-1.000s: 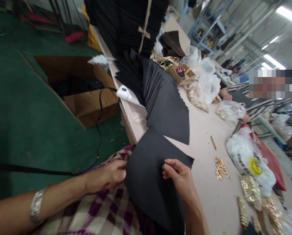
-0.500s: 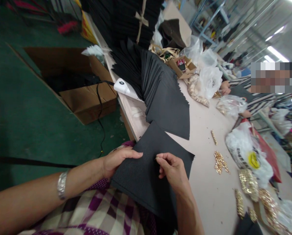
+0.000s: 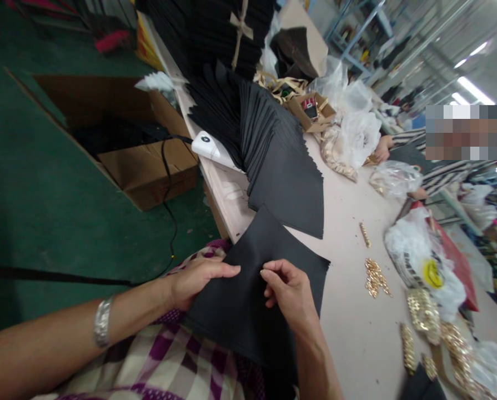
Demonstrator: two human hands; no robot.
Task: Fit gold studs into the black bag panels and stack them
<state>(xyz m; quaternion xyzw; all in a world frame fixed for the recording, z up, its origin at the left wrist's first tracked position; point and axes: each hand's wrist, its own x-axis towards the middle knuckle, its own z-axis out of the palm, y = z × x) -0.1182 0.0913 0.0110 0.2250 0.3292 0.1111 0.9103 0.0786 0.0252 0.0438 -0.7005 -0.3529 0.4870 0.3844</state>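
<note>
A dark grey leather-like panel (image 3: 248, 311) lies tilted over my lap, its far corner up against the table edge. My left hand (image 3: 198, 278) grips its left edge, thumb on top and the fingers hidden beneath. Over the middle of the panel, my right hand (image 3: 287, 286) pinches a tiny gold-coloured metal piece (image 3: 262, 271) between thumb and forefinger; its exact kind is too small to make out. Just beyond, a fanned stack of similar dark panels (image 3: 292, 189) rests on the table. To the right lies a small pile of gold metal pieces (image 3: 376, 278).
A white power bank-like device (image 3: 215, 149) with a black cable lies at the table's left edge. An open cardboard box (image 3: 148, 172) stands on the floor. Plastic bags (image 3: 415, 250) and gold chain-like bundles (image 3: 423, 314) line the right. Across the table, a person in striped sleeves (image 3: 410, 136) works.
Both hands and the panel have shifted very slightly left. My right hand keeps its pinch on the tiny gold piece.
</note>
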